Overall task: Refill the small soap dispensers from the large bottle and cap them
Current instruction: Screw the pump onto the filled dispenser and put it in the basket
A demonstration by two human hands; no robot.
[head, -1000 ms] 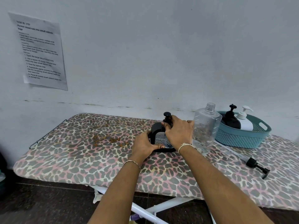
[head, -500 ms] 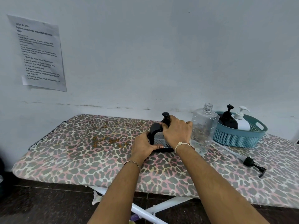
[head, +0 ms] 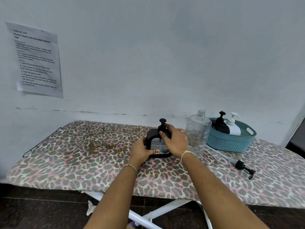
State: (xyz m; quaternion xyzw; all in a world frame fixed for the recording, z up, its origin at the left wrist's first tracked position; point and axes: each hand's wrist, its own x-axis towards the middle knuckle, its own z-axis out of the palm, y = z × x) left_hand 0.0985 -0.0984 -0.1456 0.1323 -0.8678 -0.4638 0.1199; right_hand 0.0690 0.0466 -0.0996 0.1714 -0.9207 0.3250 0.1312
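Gripping the small dispenser [head: 151, 137] at its base, the left hand [head: 141, 151] held it upright on the ironing board [head: 74, 162]. The right hand [head: 175, 142] curled its fingers [head: 170, 128] round the pump cap [head: 162, 121]. The large bottle [head: 198, 134] stood uncapped just beside them.

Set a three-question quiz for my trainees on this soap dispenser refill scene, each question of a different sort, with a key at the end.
1. True or false: the large clear plastic bottle stands uncapped on the leopard-print ironing board.
2. How many pump dispensers stand in the teal woven plastic basket? A one; B two; C four.
3. Fill the gap: the ____ hand grips the pump top of the small black-framed clear dispenser, while the other holds its base.

Key
1. True.
2. B: a black pump dispenser and a white pump dispenser.
3. Right: the right hand is at the pump; the left hand holds the base.
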